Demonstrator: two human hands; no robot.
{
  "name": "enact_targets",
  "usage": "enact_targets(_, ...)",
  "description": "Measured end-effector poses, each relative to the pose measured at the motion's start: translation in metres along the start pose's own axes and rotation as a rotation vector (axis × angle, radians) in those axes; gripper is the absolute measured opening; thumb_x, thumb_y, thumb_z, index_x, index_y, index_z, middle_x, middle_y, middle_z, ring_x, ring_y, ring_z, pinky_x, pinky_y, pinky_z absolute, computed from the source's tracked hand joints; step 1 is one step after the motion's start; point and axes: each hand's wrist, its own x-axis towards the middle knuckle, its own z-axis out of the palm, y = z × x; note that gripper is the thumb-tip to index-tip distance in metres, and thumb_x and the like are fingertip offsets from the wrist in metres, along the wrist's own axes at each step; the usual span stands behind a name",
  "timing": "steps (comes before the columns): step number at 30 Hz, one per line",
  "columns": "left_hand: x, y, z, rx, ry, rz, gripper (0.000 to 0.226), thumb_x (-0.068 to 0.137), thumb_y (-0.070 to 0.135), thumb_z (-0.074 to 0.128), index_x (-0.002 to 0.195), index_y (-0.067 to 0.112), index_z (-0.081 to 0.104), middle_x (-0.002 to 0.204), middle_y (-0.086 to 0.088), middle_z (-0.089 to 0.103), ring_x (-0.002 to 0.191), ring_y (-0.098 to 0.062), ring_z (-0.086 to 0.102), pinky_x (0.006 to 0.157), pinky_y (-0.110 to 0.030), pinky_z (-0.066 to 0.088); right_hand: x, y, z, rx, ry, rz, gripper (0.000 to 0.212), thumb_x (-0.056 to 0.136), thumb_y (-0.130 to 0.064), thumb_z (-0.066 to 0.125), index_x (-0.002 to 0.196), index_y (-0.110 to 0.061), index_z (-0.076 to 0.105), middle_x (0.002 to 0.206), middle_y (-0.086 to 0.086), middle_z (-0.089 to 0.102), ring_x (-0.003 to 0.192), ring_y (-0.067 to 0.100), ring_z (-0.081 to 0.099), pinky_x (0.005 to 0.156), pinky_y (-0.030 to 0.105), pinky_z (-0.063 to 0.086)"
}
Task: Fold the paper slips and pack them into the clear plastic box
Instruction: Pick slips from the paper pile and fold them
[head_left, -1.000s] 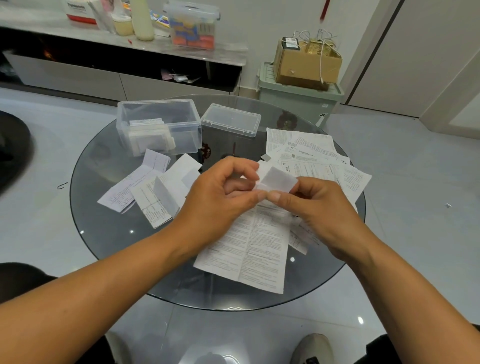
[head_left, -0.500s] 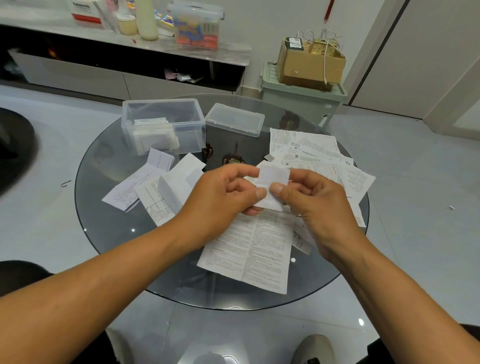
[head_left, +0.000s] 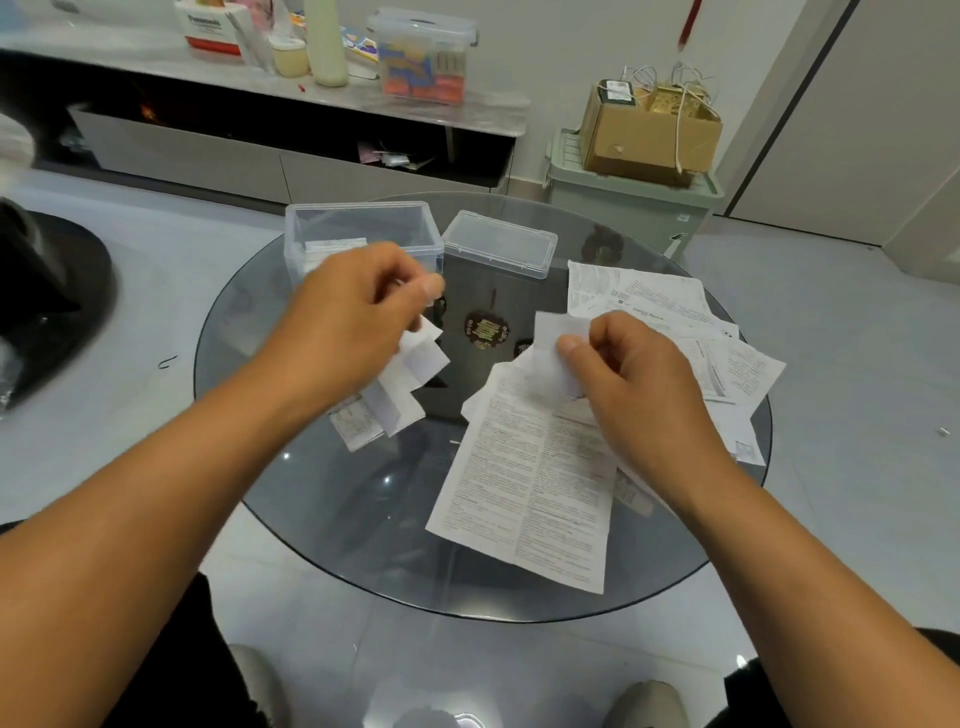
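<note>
right hand (head_left: 631, 382) has a folded slip (head_left: 558, 345) pinched under the thumb, probably keeping the crease flat before it gets packed; left hand (head_left: 345, 325) is loosely curled over the folded pile (head_left: 410, 379), can't tell if it holds anything; clear plastic box (head_left: 358, 234) sits open just past the left hand, easy drop; unfolded sheets (head_left: 535, 483) lie below the right hand.

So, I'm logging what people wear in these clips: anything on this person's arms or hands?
Nothing that shows: both forearms are bare right to the bottom edge of the picture, with no sleeves. The left hand and right hand show no gloves, rings or watch.
</note>
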Motion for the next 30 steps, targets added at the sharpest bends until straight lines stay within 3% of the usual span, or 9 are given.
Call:
enact_targets(3, 0.001, -0.01, -0.023, 0.263, -0.044, -0.16, 0.039, 0.086, 0.066, 0.062, 0.102, 0.031, 0.058, 0.089, 0.003, 0.066, 0.077, -0.018, 0.063, 0.061, -0.034, 0.048, 0.005, -0.002, 0.004, -0.295, -0.057, -0.091, 0.015, 0.103, -0.04, 0.057, 0.093, -0.03, 0.063, 0.083, -0.016, 0.063, 0.074, 0.007, 0.059, 0.069, 0.034, 0.052)
enact_targets(7, -0.007, -0.024, -0.03, 0.415, -0.236, -0.308, 0.068, 0.071, 0.079, 0.065, 0.121, 0.037, 0.046, 0.11, 0.005, 0.062, 0.074, -0.02, 0.063, 0.065, -0.039, 0.056, 0.006, -0.004, 0.022, -0.349, -0.198, -0.108, 0.022, 0.105, -0.036, 0.053, 0.087, -0.031, 0.064, 0.081, -0.013, 0.066, 0.074, 0.007, 0.06, 0.064, 0.031, 0.046)
enact_targets(9, -0.007, -0.027, -0.031, 0.347, -0.258, -0.325, 0.069, 0.074, 0.07, 0.071, 0.128, 0.035, 0.046, 0.112, 0.005, 0.061, 0.074, -0.019, 0.066, 0.06, -0.034, 0.053, 0.006, -0.006, 0.027, -0.311, -0.184, -0.105, 0.026, 0.106, -0.037, 0.051, 0.085, -0.028, 0.065, 0.079, -0.01, 0.066, 0.072, 0.008, 0.059, 0.062, 0.031, 0.043)
enact_targets(12, -0.006, -0.029, -0.033, 0.146, -0.295, -0.377, 0.058, 0.08, 0.041, 0.082, 0.129, 0.029, 0.053, 0.112, 0.001, 0.061, 0.075, -0.022, 0.072, 0.05, -0.024, 0.047, 0.004, -0.011, 0.03, -0.114, -0.156, -0.059, 0.027, 0.104, -0.037, 0.055, 0.085, -0.024, 0.067, 0.079, -0.006, 0.066, 0.073, 0.013, 0.06, 0.066, 0.034, 0.046)
enact_targets(16, -0.006, -0.034, -0.032, 0.158, -0.342, -0.373, 0.068, 0.075, 0.023, 0.089, 0.134, 0.028, 0.055, 0.115, 0.005, 0.059, 0.084, -0.02, 0.069, 0.061, -0.027, 0.053, 0.001, -0.017, 0.034, 0.103, -0.183, 0.027, 0.023, 0.103, -0.038, 0.058, 0.087, -0.024, 0.068, 0.067, 0.002, 0.069, 0.058, 0.007, 0.06, 0.062, 0.031, 0.046)
enact_targets(19, -0.006, -0.037, -0.025, 0.218, -0.327, -0.336, 0.07, 0.074, 0.023, 0.09, 0.135, 0.027, 0.057, 0.118, 0.004, 0.06, 0.095, -0.019, 0.064, 0.081, -0.03, 0.054, -0.001, -0.018, 0.039, 0.174, -0.235, 0.076, 0.018, 0.103, -0.037, 0.059, 0.093, -0.026, 0.069, 0.063, 0.001, 0.072, 0.051, 0.001, 0.058, 0.063, 0.032, 0.044)
enact_targets(23, -0.009, -0.039, -0.012, 0.321, -0.292, -0.273, 0.067, 0.072, 0.028, 0.091, 0.13, 0.03, 0.057, 0.121, 0.004, 0.054, 0.101, -0.021, 0.058, 0.086, -0.033, 0.049, -0.001, -0.018, 0.045, 0.235, -0.28, 0.102, 0.012, 0.103, -0.035, 0.061, 0.099, -0.026, 0.069, 0.069, 0.0, 0.075, 0.065, 0.018, 0.072, 0.07, 0.042, 0.058)
enact_targets(30, -0.012, -0.036, -0.005, 0.312, -0.284, -0.246, 0.063, 0.075, 0.023, 0.089, 0.123, 0.035, 0.05, 0.114, 0.005, 0.055, 0.099, -0.02, 0.058, 0.074, -0.03, 0.046, -0.002, -0.018, 0.048, 0.314, -0.305, 0.129, 0.011, 0.102, -0.029, 0.063, 0.104, -0.02, 0.069, 0.073, 0.003, 0.076, 0.067, 0.021, 0.075, 0.072, 0.04, 0.064)
